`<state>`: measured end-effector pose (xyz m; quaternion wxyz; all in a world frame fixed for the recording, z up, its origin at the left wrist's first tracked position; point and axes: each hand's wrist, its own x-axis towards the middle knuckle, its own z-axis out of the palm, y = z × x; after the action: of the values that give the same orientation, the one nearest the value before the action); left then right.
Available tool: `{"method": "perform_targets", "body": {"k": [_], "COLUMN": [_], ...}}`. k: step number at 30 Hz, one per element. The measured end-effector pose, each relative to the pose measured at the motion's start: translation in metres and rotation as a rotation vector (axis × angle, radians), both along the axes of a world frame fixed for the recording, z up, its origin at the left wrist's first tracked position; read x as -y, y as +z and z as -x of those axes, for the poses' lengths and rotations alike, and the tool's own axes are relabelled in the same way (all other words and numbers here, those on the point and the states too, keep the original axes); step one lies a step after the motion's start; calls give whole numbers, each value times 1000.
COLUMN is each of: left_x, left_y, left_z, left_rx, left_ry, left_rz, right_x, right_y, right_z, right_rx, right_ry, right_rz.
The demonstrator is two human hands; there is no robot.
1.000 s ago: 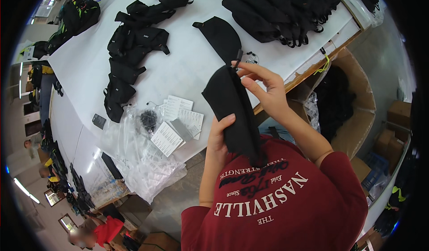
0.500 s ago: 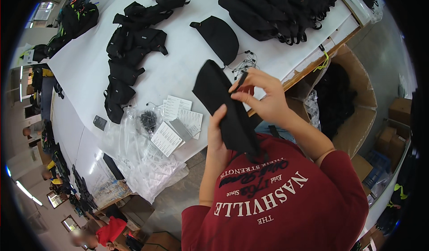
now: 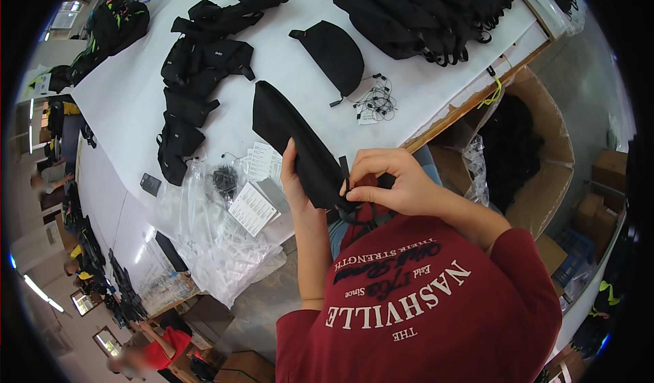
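Observation:
A black fabric pouch (image 3: 291,132) is held up at a slant over the table edge, its lower end close to my shirt. My left hand (image 3: 293,182) is closed round its side. At the lower end, my right hand (image 3: 395,182) pinches a thin black strap (image 3: 345,172), with the fingertips pressed together against the pouch. Part of that end is hidden behind the fingers. A second black pouch (image 3: 334,54) lies flat on the table beyond my hands. Beside it is a tangle of black tag strings (image 3: 376,102) with a small white tag.
A pile of black pouches (image 3: 422,15) covers the far right of the white table (image 3: 293,69); more pouches (image 3: 184,103) form a row at left. Printed cards (image 3: 253,209) and a clear plastic bag (image 3: 218,260) lie near left. An open cardboard box (image 3: 555,151) stands at right.
Both hands have moved the pouch left and slightly down. My right hand has gone from the pouch's upper side to its lower end. The tag strings are now in full view.

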<state>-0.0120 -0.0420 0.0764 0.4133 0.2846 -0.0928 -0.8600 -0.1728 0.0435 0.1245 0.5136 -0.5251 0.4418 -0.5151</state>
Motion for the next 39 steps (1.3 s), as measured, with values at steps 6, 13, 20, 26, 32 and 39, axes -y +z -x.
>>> {"method": "perform_targets", "body": {"k": [6, 13, 20, 26, 32, 39], "left_x": [6, -11, -13, -4, -4, 7], "left_y": [-6, 15, -4, 9, 11, 8], "left_z": [-6, 3, -26, -54, -46, -90], "left_rx": [-44, 37, 629, 720, 868, 1153], "left_ry": [76, 53, 195, -46, -11, 158], "left_rz": [-113, 49, 481, 879, 962, 871], "right_x": [2, 13, 24, 17, 16, 40], "right_y": [-2, -20, 3, 2, 27, 32], "right_z": [9, 0, 25, 51, 76, 157], "right_rx": [-289, -996, -473, -279, -477, -432], "right_ry": [-143, -177, -207, -63, 127, -516], "right_rz": [89, 503, 243, 131, -138, -3]}}
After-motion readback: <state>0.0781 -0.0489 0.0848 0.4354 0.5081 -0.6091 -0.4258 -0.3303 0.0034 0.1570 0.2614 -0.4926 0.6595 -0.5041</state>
